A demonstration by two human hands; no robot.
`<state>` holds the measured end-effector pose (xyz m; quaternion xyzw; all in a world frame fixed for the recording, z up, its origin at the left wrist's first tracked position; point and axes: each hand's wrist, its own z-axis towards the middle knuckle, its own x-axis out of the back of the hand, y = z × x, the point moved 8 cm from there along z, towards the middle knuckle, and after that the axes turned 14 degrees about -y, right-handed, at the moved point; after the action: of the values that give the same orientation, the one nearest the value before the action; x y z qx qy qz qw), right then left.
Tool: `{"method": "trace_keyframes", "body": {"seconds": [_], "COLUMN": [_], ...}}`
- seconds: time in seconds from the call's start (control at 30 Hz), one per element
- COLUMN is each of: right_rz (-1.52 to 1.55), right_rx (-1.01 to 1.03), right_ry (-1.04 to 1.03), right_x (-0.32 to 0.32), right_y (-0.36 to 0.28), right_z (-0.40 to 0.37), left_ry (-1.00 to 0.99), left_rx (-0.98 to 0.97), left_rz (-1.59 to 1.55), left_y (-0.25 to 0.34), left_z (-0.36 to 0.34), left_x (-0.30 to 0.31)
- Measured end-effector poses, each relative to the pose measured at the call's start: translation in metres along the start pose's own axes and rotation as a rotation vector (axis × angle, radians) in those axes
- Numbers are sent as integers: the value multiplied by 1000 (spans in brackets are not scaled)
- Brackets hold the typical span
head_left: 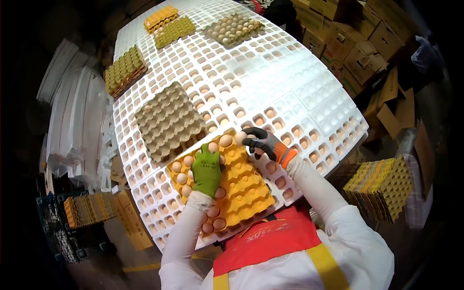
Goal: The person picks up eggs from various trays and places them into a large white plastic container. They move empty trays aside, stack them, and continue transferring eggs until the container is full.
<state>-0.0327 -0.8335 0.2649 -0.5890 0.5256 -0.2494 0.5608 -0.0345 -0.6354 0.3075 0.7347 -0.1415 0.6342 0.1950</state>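
My right hand (266, 143), in a black, grey and orange glove, pinches an egg (240, 138) above the far right corner of an orange egg tray (241, 181). My left hand (207, 169), in a green glove, is over the same tray with its fingers curled down among the eggs. What those fingers hold, if anything, is hidden. Eggs (181, 178) sit in the tray's left side and along its far edge, while bare cups show on the right. Under the tray lie white foam trays (227, 104), many of their square pockets holding eggs.
A grey pulp tray (169, 121) lies just beyond the orange one. Farther off are stacked trays (125, 70) and a tray of eggs (233, 30). Cardboard boxes (357, 53) and a tray stack (379, 188) stand right; foam sheets (77, 121) and another stack (89, 210) stand left.
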Motion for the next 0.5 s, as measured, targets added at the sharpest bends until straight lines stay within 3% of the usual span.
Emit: {"method": "trace_keyframes", "body": {"seconds": [0.07, 0.13, 0.17, 0.27, 0.3, 0.37, 0.47, 0.5], "right_rz": [249, 277, 251, -80, -705, -890, -1110, -1031], "right_rx": [11, -64, -3, -56, -37, -259, -300, -303], "right_ry": [77, 158, 217, 389, 581, 579, 533, 481], "right_x": [37, 79, 89, 135, 153, 171, 182, 190], "right_y": [21, 28, 28, -3, -28, -34, -31, -22], "right_z": [-8, -11, -7, 12, 25, 48, 74, 80], "left_ry": [61, -106, -55, -22, 71, 132, 71, 61], "left_rx": [4, 114, 78, 53, -14, -77, -30, -15], "left_rz": [-75, -203, -124, -432, -407, -356, -186, -121], "left_y": [2, -3, -12, 4, 18, 33, 55, 58], "left_z": [-1, 2, 12, 30, 50, 107, 204, 234], "left_x": [13, 27, 6, 60, 76, 67, 38, 22]}}
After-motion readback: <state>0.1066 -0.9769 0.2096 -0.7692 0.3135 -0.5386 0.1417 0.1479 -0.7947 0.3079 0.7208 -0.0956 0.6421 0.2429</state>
